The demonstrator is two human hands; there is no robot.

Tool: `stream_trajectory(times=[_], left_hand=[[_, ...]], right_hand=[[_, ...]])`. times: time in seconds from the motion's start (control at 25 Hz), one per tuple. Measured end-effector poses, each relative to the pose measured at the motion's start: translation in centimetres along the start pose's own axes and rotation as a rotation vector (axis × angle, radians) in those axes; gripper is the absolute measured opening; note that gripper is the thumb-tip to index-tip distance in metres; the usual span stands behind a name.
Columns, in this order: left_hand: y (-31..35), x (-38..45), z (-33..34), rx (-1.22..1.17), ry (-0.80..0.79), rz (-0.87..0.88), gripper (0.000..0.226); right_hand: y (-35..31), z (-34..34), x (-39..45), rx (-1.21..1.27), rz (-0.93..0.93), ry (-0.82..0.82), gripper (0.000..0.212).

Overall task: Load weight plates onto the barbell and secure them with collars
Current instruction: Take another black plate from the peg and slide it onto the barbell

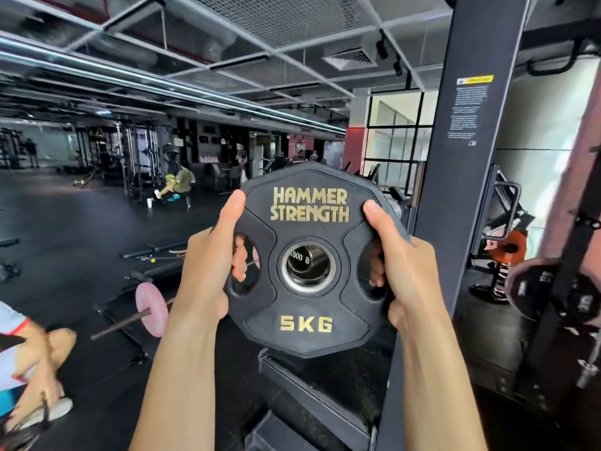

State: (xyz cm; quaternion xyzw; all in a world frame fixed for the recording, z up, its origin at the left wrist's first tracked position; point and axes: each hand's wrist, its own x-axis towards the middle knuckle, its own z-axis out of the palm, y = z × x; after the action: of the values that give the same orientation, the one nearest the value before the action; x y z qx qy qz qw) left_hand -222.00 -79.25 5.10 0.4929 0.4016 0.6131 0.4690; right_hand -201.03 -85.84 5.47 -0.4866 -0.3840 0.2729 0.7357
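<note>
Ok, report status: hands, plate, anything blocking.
Left hand and right hand each grip a side slot of the 5 kg plate. Plate's hole lined up on the barbell sleeve end. Nothing blocking in view; no collar seen.

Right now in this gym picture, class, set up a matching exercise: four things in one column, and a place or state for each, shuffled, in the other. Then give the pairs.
Things
1. 5 kg plate
2. pink plate
3. orange plate
4. bar end

Places or states
A. seen through the held plate's centre hole
B. low on the floor at the left, on a thin bar
C. gripped at both side slots by the left hand and right hand
D. at the right, behind the dark upright

Pairs: 1-C, 2-B, 3-D, 4-A
</note>
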Motion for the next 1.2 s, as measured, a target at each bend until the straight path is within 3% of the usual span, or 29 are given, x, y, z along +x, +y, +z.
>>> stream_trajectory(times=[0.32, 0.56, 0.72, 0.84, 1.08, 1.2], left_hand=[[-2.6, 6.5, 0.0, 0.02, -0.145, -0.108, 0.078], [-4.1, 9.7, 0.4, -0.017, -0.257, -0.09, 0.079], [-4.7, 11.1, 0.7, -0.025, -0.307, -0.067, 0.08], [-5.0, 11.9, 1.1, -0.015, -0.335, -0.068, 0.084], [-5.8, 13.0, 3.1, -0.076, -0.445, -0.071, 0.079], [-6.1, 13.8, 4.8, -0.07, -0.436, -0.053, 0.078]], right_hand=[[2.5, 2.3, 1.2, -0.044, 0.019, 0.155, 0.075], [3.5, 3.0, -0.2, -0.087, -0.082, 0.293, 0.087], [3.8, 3.5, -1.0, -0.086, -0.115, 0.345, 0.068], [4.1, 3.8, -1.3, -0.086, -0.133, 0.389, 0.066], [3.9, 3.9, -0.1, -0.16, -0.161, 0.461, 0.095], [4.3, 3.3, 1.9, -0.172, -0.167, 0.455, 0.091]])
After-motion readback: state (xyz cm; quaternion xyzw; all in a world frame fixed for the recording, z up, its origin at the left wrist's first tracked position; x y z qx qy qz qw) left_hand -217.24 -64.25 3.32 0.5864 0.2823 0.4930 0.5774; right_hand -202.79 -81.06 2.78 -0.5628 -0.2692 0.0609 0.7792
